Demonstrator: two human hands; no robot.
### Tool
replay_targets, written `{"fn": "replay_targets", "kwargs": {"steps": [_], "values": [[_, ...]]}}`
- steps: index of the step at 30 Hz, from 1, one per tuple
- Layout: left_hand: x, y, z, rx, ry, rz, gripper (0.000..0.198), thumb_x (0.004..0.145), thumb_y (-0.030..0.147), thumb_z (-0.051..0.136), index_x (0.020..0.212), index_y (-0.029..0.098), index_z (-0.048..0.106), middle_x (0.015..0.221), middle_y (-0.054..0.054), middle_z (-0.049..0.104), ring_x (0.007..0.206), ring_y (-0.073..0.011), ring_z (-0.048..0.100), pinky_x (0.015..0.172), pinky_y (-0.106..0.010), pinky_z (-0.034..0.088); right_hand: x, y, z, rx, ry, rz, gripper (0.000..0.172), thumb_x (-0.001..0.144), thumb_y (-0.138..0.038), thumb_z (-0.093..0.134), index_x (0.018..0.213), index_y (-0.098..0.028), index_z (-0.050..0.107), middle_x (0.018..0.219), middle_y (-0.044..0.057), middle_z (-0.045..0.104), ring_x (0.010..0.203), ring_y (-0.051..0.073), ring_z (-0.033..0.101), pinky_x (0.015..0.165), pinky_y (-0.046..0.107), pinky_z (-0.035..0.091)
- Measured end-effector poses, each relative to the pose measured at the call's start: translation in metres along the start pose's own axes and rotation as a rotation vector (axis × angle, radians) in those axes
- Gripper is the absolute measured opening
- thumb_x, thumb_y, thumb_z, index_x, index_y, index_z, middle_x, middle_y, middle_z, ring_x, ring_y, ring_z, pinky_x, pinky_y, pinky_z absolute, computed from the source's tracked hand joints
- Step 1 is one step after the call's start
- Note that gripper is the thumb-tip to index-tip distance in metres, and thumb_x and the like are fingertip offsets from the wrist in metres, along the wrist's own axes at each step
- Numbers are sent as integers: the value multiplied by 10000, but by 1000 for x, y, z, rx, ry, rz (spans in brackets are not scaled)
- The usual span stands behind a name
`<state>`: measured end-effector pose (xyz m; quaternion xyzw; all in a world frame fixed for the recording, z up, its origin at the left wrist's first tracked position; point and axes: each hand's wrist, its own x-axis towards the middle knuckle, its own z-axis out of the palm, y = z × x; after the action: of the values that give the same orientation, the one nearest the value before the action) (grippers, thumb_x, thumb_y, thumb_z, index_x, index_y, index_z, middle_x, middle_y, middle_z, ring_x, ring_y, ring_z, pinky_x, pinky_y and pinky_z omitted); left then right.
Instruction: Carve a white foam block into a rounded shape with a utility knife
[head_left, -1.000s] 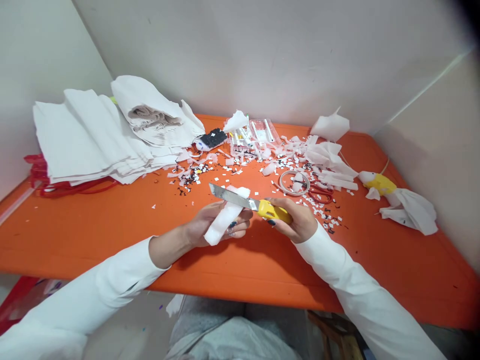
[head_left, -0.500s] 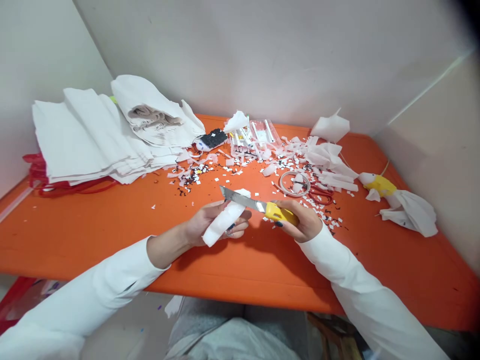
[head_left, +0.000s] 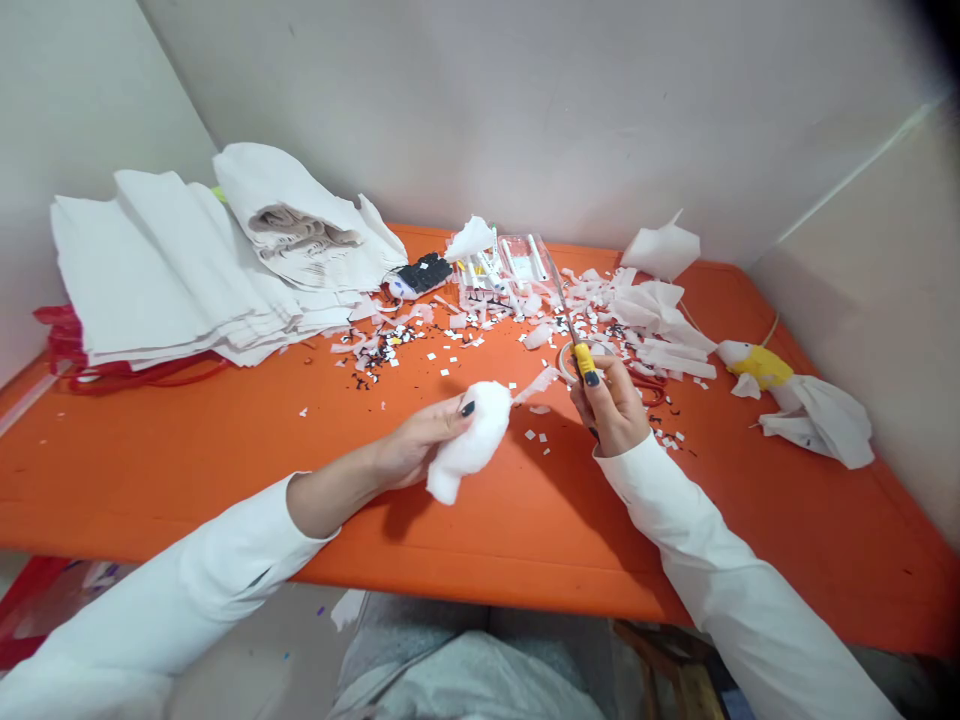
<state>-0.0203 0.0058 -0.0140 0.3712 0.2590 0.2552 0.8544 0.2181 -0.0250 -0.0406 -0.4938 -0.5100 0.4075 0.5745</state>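
My left hand (head_left: 420, 440) is closed around a white roll of folded tissue (head_left: 471, 440), held just above the orange table (head_left: 225, 440). A thin strip of the tissue sticks out to the right. My right hand (head_left: 611, 405) grips a yellow-handled utility knife (head_left: 571, 330) with its blade pointing up and away toward the back of the table. The blade is clear of the tissue. Both sleeves are white.
A stack of white paper sheets (head_left: 165, 270) lies at the back left over red handles. Small paper scraps (head_left: 420, 345), a tape ring (head_left: 566, 360), red scissors (head_left: 649, 385), clear plastic packs (head_left: 517, 260) and crumpled tissue with a yellow object (head_left: 761, 365) litter the back and right.
The knife has pulled out of the tissue roll to the right and swung upright, blade now pointing away. The left hand turned the tissue roll slightly; small pieces lie on the table between the hands.
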Motion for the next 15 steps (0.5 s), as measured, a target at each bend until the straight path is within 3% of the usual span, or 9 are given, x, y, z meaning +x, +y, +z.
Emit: {"fn": "replay_targets", "kwargs": {"steps": [3,8,11,15], "values": [[4,-4,1,200,130,39,506,672,474,781,1016,154,593,694,14,582,533,-86,482,430,-180,327,2,-2,5,90,43,178,437,799,-574,626,1035,-228,500,669,-56,513,400,44,312,368,201,216],[8,-5,3,358,173,46,614,701,534,737,1140,157,533,808,-9,616,602,-98,537,483,-174,401,-2,-8,16,69,-36,139,594,607,-410,841,1087,-234,538,1030,62,684,700,146,636,491,243,455],[8,-7,3,397,153,1,646,707,541,727,1172,158,494,802,-9,610,592,-105,553,468,-175,422,-5,-9,23,87,-80,144,520,637,-386,823,1048,-250,535,901,25,703,719,176,668,596,307,540],[8,-11,2,430,97,-41,632,740,542,695,1187,174,442,767,1,598,544,-112,561,411,-177,429,-4,-4,27,73,-57,111,453,630,-386,818,969,-252,549,729,-25,656,641,160,646,592,304,547]]}}
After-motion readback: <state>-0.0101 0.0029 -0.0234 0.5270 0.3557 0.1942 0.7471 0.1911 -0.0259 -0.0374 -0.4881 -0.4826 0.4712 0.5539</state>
